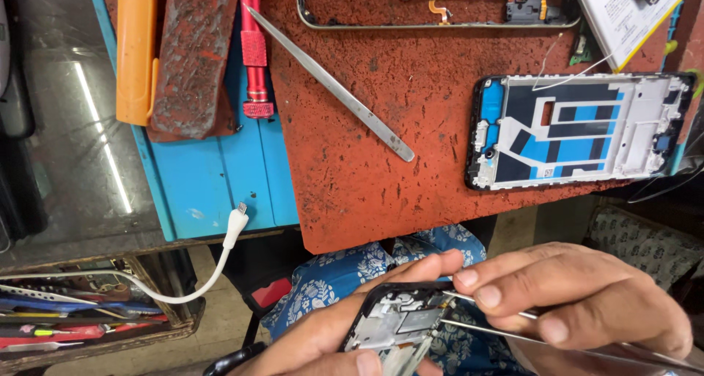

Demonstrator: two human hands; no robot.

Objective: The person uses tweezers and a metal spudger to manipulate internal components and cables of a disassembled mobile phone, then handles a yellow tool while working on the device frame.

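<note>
tweezers (513,325) are pinched in the right hand (579,295), tips at the open phone frame (400,325) gripped by the left hand (330,339) over the lap. farther off, a second stripped phone frame (579,130) and spare tweezers (330,83) are laid on the counter (352,185); reassembly is judged unfinished.

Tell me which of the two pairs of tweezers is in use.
The tweezers pinched in the right hand, tips at the phone frame that the left hand holds. The other tweezers lie untouched on the red mat.
</note>
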